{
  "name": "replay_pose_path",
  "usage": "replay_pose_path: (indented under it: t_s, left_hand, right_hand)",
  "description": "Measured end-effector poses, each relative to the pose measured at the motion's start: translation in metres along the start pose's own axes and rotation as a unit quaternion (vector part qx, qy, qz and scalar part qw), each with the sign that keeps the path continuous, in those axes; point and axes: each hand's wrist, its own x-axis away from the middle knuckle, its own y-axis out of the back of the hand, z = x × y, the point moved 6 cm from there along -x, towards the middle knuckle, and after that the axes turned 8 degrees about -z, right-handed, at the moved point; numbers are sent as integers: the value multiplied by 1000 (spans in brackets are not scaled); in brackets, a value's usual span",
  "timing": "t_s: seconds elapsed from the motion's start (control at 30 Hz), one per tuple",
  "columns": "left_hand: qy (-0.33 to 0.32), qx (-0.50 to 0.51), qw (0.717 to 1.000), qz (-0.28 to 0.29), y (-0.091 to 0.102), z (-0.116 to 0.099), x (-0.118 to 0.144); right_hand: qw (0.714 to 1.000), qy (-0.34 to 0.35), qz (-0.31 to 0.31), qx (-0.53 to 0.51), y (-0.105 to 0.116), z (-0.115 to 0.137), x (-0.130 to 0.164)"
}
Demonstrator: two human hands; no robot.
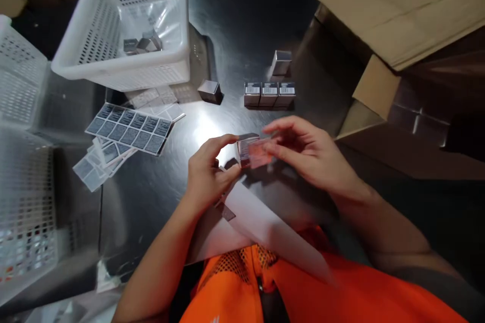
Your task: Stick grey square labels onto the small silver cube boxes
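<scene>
Small silvery box (253, 151) is being held just above the dark bench (235, 15), near its front edge, pinched between both hands. Largest things first: the bench is being crowded on the far right by a big cardboard carton (397, 5) with a hanging flap, and on the far left by a white perforated basket (125, 30) in which a few finished boxes are lying; more basket walls are being seen at the left edge. Next in size, a sheet of printed labels (131, 128) is lying below the basket, with looser sheets under it, and a white backing sheet (261, 227) is resting against the orange vest (303, 287). A row of three barcoded boxes (269, 94) is standing beyond the hands, with a single box (281, 62) behind it and another (209, 91) to its left.

The left hand (206, 171) is being kept in a clenched grip on the box's left end, while the right hand (306, 154) is grasping its right side with fingers laid over the top face.

As a judgement, a label could be laid crooked or creased if the box is being turned in the fingers, and the backing sheet could be slid off the bench edge by a wrist. Open room is being left only between the hands and the row.
</scene>
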Motion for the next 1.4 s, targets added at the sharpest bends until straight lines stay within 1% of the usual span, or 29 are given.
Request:
replay_pose_path:
  t_s: [0.07, 0.2, 0.43, 0.67, 0.83, 1.13, 1.4]
  left_hand:
    - [-4, -14, 1000, 5, 0, -1, 1]
    - [-12, -25, 999, 15, -1, -4, 4]
    - [1, -53, 998, 17, -1, -4, 5]
    - [-30, -33, 999, 9, 0, -9, 4]
    - [-35, -31, 999, 5, 0, -10, 4]
    - [-40, -23, 999, 0, 1, -11, 3]
    - [-37, -24, 999, -7, 0, -14, 5]
  right_hand:
    - [1000, -14, -12, 14, 0, -3, 2]
    - [999, -32, -24, 9, -2, -7, 4]
    - [999, -30, -29, -12, -4, -8, 4]
    - [998, -43, -31, 21, -3, -8, 4]
    - [997, -57, -35, 34, -4, -6, 5]
    - [997, -48, -40, 35, -3, -7, 5]
    - [995, -31, -54, 79, -4, -4, 8]
